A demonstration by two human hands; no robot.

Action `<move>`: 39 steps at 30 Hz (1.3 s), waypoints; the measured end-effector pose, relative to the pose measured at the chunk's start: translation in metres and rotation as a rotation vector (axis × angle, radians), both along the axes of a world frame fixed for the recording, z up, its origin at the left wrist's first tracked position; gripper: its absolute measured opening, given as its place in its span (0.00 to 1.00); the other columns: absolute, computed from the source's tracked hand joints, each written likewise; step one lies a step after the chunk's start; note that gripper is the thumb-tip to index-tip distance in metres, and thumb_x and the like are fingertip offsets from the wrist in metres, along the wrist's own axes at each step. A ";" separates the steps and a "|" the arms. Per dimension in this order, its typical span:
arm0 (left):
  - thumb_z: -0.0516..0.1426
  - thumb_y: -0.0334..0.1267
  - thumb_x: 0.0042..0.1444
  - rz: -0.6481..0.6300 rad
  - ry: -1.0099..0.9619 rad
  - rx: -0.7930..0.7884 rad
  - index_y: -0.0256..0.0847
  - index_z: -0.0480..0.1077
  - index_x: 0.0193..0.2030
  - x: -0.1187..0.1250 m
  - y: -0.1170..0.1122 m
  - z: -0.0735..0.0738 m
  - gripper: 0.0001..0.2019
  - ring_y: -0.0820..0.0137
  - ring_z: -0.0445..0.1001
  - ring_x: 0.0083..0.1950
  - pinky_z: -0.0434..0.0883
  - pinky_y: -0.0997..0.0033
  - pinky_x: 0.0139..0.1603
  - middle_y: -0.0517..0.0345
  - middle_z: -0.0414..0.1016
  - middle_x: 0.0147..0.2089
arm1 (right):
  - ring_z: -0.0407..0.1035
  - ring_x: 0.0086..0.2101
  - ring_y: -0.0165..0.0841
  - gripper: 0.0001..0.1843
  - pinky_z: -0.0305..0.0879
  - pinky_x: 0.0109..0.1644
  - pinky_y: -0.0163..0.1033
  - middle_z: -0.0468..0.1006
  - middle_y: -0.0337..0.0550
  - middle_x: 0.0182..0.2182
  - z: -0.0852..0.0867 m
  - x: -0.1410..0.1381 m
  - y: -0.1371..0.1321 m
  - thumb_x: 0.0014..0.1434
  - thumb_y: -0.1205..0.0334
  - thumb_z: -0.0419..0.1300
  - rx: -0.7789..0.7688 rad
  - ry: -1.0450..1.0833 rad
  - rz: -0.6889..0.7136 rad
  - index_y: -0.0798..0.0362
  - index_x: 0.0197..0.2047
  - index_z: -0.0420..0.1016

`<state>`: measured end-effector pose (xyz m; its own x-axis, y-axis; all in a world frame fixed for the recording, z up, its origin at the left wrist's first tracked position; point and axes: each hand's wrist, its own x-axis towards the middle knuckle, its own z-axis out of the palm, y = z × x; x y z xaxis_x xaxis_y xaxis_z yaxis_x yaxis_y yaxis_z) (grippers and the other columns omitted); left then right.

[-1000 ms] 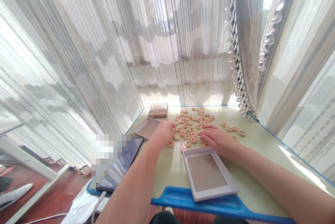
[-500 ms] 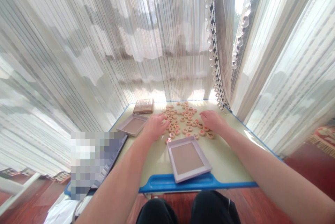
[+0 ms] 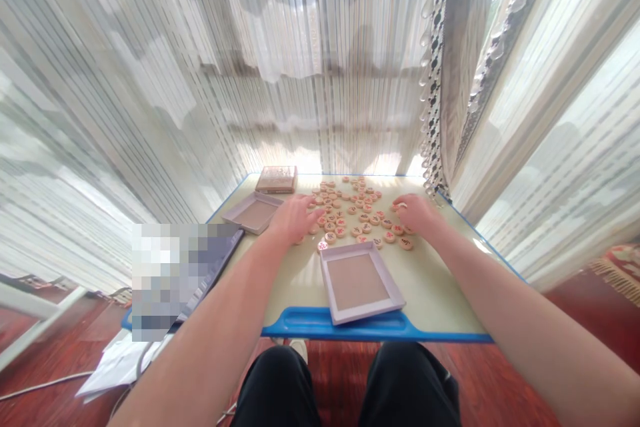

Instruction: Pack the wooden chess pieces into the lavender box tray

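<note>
Several round wooden chess pieces (image 3: 350, 210) with red and dark characters lie scattered over the far half of a pale table (image 3: 435, 294) with a blue edge. My left hand (image 3: 293, 219) rests palm down on the left side of the pile, fingers stretched toward the pieces. At the pile's right side my right hand (image 3: 417, 214) lies over some pieces, fingers curled loosely downward. An empty shallow white box tray (image 3: 361, 282) sits in front of the pile, between my forearms.
A second shallow tray (image 3: 253, 212) lies at the left, with a patterned box (image 3: 276, 179) behind it. A dark device (image 3: 215, 254) overhangs the table's left edge. Striped curtains enclose the table on three sides. My knees show below the front edge.
My right hand has moved from the near middle of the pile out to its right side. The left hand stayed at the left side. The camera tilted down.
</note>
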<state>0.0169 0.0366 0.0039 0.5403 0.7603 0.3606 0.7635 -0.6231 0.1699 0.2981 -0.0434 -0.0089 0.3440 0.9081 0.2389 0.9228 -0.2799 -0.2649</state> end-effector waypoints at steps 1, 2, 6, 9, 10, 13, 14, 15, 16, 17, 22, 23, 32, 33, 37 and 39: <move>0.48 0.50 0.56 0.002 0.002 -0.004 0.39 0.70 0.46 0.000 -0.001 0.001 0.20 0.63 0.69 0.51 0.64 0.67 0.54 0.51 0.72 0.48 | 0.68 0.46 0.42 0.20 0.62 0.50 0.44 0.73 0.50 0.48 0.001 0.002 -0.001 0.52 0.67 0.48 0.008 -0.017 -0.041 0.54 0.44 0.75; 0.48 0.50 0.57 0.006 0.007 -0.008 0.39 0.71 0.46 0.000 -0.001 0.001 0.20 0.63 0.69 0.50 0.64 0.67 0.53 0.51 0.72 0.47 | 0.68 0.46 0.43 0.21 0.62 0.50 0.44 0.73 0.52 0.48 0.002 0.004 -0.002 0.51 0.67 0.48 0.005 -0.036 -0.078 0.54 0.45 0.75; 0.48 0.50 0.56 0.019 0.046 -0.030 0.38 0.71 0.47 0.000 -0.003 0.002 0.21 0.62 0.69 0.50 0.65 0.67 0.52 0.49 0.73 0.47 | 0.68 0.45 0.47 0.19 0.63 0.46 0.46 0.75 0.56 0.44 0.001 0.013 -0.004 0.51 0.66 0.50 -0.136 -0.099 -0.121 0.56 0.43 0.75; 0.48 0.50 0.56 0.020 0.047 -0.034 0.37 0.70 0.48 0.001 -0.004 0.001 0.22 0.62 0.69 0.51 0.65 0.67 0.52 0.49 0.73 0.47 | 0.69 0.44 0.45 0.18 0.64 0.44 0.44 0.76 0.55 0.43 0.004 0.019 -0.005 0.51 0.65 0.50 -0.208 -0.149 -0.097 0.56 0.43 0.75; 0.48 0.50 0.56 0.020 0.047 -0.034 0.37 0.70 0.48 0.001 -0.003 0.001 0.22 0.62 0.69 0.51 0.65 0.67 0.52 0.49 0.73 0.48 | 0.69 0.44 0.44 0.18 0.63 0.43 0.43 0.76 0.55 0.43 0.006 0.020 -0.005 0.52 0.64 0.51 -0.221 -0.159 -0.087 0.57 0.44 0.75; 0.47 0.51 0.57 0.010 0.062 -0.044 0.38 0.70 0.49 0.001 -0.002 -0.001 0.22 0.61 0.69 0.51 0.65 0.66 0.52 0.49 0.73 0.48 | 0.71 0.38 0.40 0.18 0.63 0.39 0.39 0.78 0.51 0.38 0.016 0.025 -0.009 0.53 0.62 0.50 -0.304 -0.116 -0.073 0.56 0.45 0.74; 0.47 0.51 0.57 0.005 0.071 -0.047 0.39 0.70 0.49 0.001 -0.002 -0.002 0.22 0.61 0.69 0.50 0.65 0.66 0.52 0.49 0.73 0.48 | 0.72 0.34 0.38 0.18 0.63 0.38 0.38 0.78 0.49 0.35 0.019 0.026 -0.010 0.54 0.62 0.50 -0.342 -0.081 -0.075 0.56 0.45 0.74; 0.47 0.51 0.57 0.000 0.079 -0.049 0.39 0.69 0.49 0.001 -0.002 -0.002 0.22 0.62 0.69 0.50 0.65 0.66 0.52 0.50 0.73 0.48 | 0.72 0.30 0.36 0.18 0.63 0.36 0.37 0.79 0.48 0.32 0.021 0.028 -0.011 0.54 0.62 0.49 -0.381 -0.044 -0.077 0.57 0.45 0.74; 0.46 0.51 0.57 -0.002 0.083 -0.049 0.39 0.69 0.50 0.001 -0.001 -0.002 0.23 0.62 0.69 0.50 0.65 0.66 0.52 0.50 0.73 0.48 | 0.72 0.26 0.34 0.18 0.63 0.34 0.36 0.79 0.47 0.29 0.022 0.029 -0.011 0.54 0.62 0.49 -0.415 -0.012 -0.078 0.57 0.44 0.74; 0.46 0.51 0.57 -0.001 0.082 -0.048 0.40 0.69 0.50 0.001 -0.001 -0.002 0.23 0.62 0.69 0.50 0.65 0.66 0.52 0.50 0.73 0.49 | 0.71 0.23 0.33 0.18 0.63 0.33 0.36 0.78 0.46 0.26 0.023 0.030 -0.012 0.55 0.61 0.49 -0.439 0.011 -0.076 0.58 0.42 0.74; 0.46 0.52 0.57 0.020 0.050 -0.051 0.39 0.70 0.48 0.000 0.001 -0.001 0.23 0.61 0.69 0.51 0.65 0.66 0.52 0.50 0.72 0.49 | 0.70 0.20 0.32 0.14 0.63 0.34 0.35 0.76 0.42 0.19 0.022 0.027 -0.010 0.53 0.61 0.50 -0.397 0.082 -0.039 0.56 0.38 0.75; 0.46 0.52 0.57 0.021 0.052 -0.053 0.39 0.70 0.49 -0.001 0.002 -0.002 0.23 0.61 0.69 0.51 0.65 0.66 0.52 0.50 0.72 0.48 | 0.70 0.20 0.32 0.14 0.63 0.33 0.35 0.75 0.41 0.18 0.022 0.025 -0.010 0.53 0.62 0.51 -0.384 0.099 -0.035 0.56 0.38 0.74; 0.48 0.50 0.56 0.046 0.167 -0.148 0.35 0.64 0.55 -0.003 0.000 0.002 0.25 0.58 0.66 0.55 0.62 0.64 0.55 0.44 0.70 0.53 | 0.71 0.35 0.40 0.25 0.61 0.36 0.39 0.77 0.47 0.33 -0.001 0.022 0.000 0.53 0.53 0.52 -0.167 -0.044 -0.066 0.53 0.52 0.65; 0.48 0.45 0.57 0.042 0.158 -0.154 0.35 0.65 0.54 -0.004 0.001 0.003 0.23 0.59 0.67 0.55 0.62 0.63 0.54 0.44 0.70 0.53 | 0.71 0.35 0.40 0.27 0.61 0.35 0.39 0.77 0.46 0.33 -0.004 0.021 0.000 0.53 0.52 0.51 -0.132 -0.034 -0.071 0.53 0.55 0.62; 0.46 0.27 0.53 0.017 0.065 -0.132 0.38 0.72 0.45 -0.011 0.008 0.006 0.17 0.63 0.70 0.51 0.65 0.65 0.52 0.49 0.73 0.48 | 0.70 0.33 0.36 0.26 0.60 0.34 0.37 0.76 0.42 0.32 -0.001 0.002 -0.003 0.56 0.54 0.49 -0.010 0.048 0.028 0.49 0.57 0.59; 0.46 0.25 0.51 0.043 0.016 -0.086 0.38 0.72 0.43 -0.013 0.010 0.006 0.18 0.63 0.70 0.50 0.65 0.63 0.52 0.49 0.74 0.47 | 0.69 0.35 0.34 0.22 0.61 0.38 0.36 0.76 0.42 0.36 0.005 -0.017 0.000 0.56 0.57 0.48 0.034 0.050 0.140 0.49 0.55 0.63</move>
